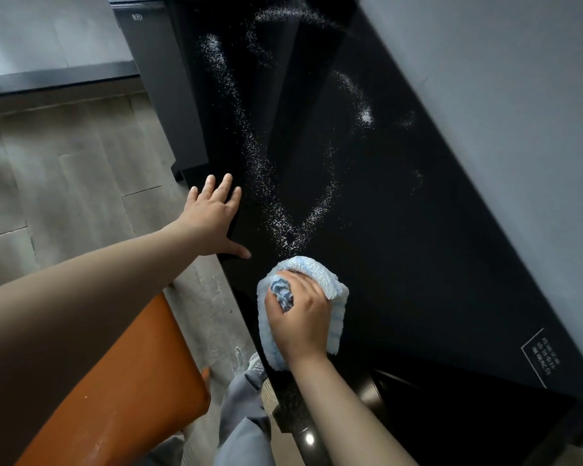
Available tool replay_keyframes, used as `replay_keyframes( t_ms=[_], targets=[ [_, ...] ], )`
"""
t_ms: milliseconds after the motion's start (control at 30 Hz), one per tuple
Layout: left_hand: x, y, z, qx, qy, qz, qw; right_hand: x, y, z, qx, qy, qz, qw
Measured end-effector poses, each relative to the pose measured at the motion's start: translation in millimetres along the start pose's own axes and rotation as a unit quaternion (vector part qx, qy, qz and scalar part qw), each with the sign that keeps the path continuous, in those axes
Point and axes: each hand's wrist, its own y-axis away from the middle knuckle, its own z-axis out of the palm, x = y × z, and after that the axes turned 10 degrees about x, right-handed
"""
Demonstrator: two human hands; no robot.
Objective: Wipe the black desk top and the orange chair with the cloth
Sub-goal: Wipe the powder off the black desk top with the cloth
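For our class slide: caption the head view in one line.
Right hand grips a fluffy light-blue cloth on the glossy black desk top near white powder; left hand rests flat.

The glossy black counter [418, 264] runs diagonally through the frame. White speckled trails [253, 153] cross its upper middle, a blue cloth [317, 270] lies at lower centre, and a white printed label [539, 358] sits at lower right.

Single head-worn wide view, looking steeply down, close over desk top [401, 247], tilted frame
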Motion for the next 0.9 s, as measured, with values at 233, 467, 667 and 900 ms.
replay_keyframes(
  t_ms=[233,467,667,900],
  targets=[
    [-2,0,2,0.010,0.003,0.004,1.000,-17,19,5,-0.015,-0.008,-0.013,1.000],
    [-4,2,-1,0.019,-0.004,0.018,1.000,-36,41,12,-0.046,-0.033,-0.020,0.998],
    [-15,-1,-4,0.021,0.006,0.046,0.999,-46,53,21,-0.060,-0.042,-0.026,0.997],
    [-20,-1,-5,0.011,0.006,0.060,0.998,-62,62,28,-0.063,-0.067,-0.026,0.995]
  ],
)
